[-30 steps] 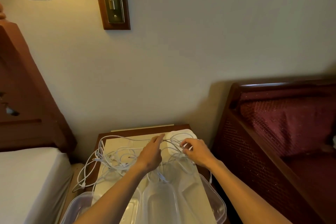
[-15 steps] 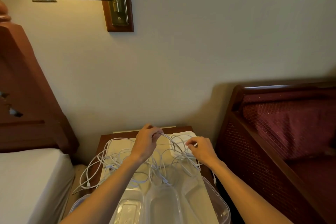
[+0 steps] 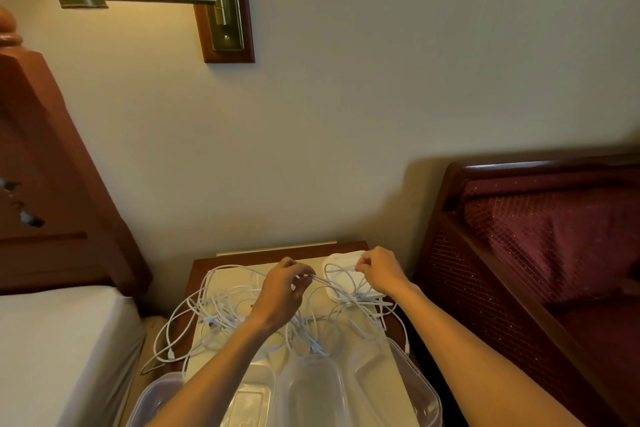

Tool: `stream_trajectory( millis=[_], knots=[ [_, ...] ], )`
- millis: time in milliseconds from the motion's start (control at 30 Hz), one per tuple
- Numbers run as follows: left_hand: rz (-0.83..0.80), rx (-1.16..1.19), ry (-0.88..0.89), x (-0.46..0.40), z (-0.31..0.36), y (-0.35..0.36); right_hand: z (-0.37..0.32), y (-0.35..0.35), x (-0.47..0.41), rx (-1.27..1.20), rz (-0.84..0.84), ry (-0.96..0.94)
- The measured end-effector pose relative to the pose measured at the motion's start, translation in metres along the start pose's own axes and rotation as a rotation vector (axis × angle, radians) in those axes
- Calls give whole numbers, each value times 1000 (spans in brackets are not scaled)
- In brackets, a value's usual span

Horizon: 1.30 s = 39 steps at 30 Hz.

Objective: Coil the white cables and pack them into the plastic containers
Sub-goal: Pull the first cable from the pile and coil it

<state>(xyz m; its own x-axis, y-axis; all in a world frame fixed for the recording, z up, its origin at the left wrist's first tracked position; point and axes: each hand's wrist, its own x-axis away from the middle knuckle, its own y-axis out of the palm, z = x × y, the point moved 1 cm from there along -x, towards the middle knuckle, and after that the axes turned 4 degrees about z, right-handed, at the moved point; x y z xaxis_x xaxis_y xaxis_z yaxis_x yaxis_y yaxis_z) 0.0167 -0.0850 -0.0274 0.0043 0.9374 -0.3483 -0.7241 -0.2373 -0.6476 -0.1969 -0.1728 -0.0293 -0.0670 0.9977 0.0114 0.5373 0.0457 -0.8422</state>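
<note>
A tangle of thin white cables [image 3: 221,308] sprawls over the small wooden nightstand [image 3: 197,270], with loops hanging off its left edge. My left hand [image 3: 282,291] pinches a cable strand above the tangle. My right hand [image 3: 379,269] pinches the same run of cable a little to the right, over a white pad [image 3: 337,263]. Several clear plastic containers [image 3: 311,388] stand at the near edge of the nightstand, below my forearms.
A bed with a white sheet [image 3: 52,350] lies to the left under a wooden headboard [image 3: 45,184]. A dark red upholstered bench [image 3: 540,246] with a wooden frame stands to the right. A brass wall lamp [image 3: 214,0] hangs above.
Both hands have lifted and moved toward the back of the nightstand, pulling a cable strand up out of the tangle and apart between them.
</note>
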Motion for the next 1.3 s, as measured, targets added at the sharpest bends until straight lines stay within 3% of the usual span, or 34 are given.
stream_trajectory(
  millis=[200, 433, 533, 633, 700, 733, 833, 900, 967, 1067, 1133, 1300],
  knots=[
    [-33, 21, -19, 12, 2, 8, 1, 3, 7, -49, 50, -29],
    [-42, -11, -17, 17, 3, 8, -2, 19, 14, -103, -68, -59],
    [-76, -133, -47, 12, 4, 7, -11, 9, 11, -205, 60, -129],
    [112, -218, -125, -1, 14, 0, -27, -9, 9, -307, 138, -227],
    [252, -141, -74, -16, 20, 0, -37, -22, 9, -341, 133, -319],
    [246, -57, -47, -25, 22, 0, -42, -27, 9, -341, 117, -359],
    [73, 215, -52, -50, 29, 0, -54, -41, 11, -329, 101, -445],
    [35, 254, -64, -61, 32, -3, -52, -45, 9, -328, 117, -455],
    [98, 236, 2, -69, 38, -12, -45, -46, 7, -318, 68, -432],
    [207, 158, 248, -78, 59, -32, -34, -43, 6, -335, -30, -384],
    [262, 123, 371, -82, 74, -44, -36, -44, 6, -383, -11, -378],
    [323, 113, 450, -78, 87, -66, -53, -60, 7, -469, 60, -379]
  ],
)
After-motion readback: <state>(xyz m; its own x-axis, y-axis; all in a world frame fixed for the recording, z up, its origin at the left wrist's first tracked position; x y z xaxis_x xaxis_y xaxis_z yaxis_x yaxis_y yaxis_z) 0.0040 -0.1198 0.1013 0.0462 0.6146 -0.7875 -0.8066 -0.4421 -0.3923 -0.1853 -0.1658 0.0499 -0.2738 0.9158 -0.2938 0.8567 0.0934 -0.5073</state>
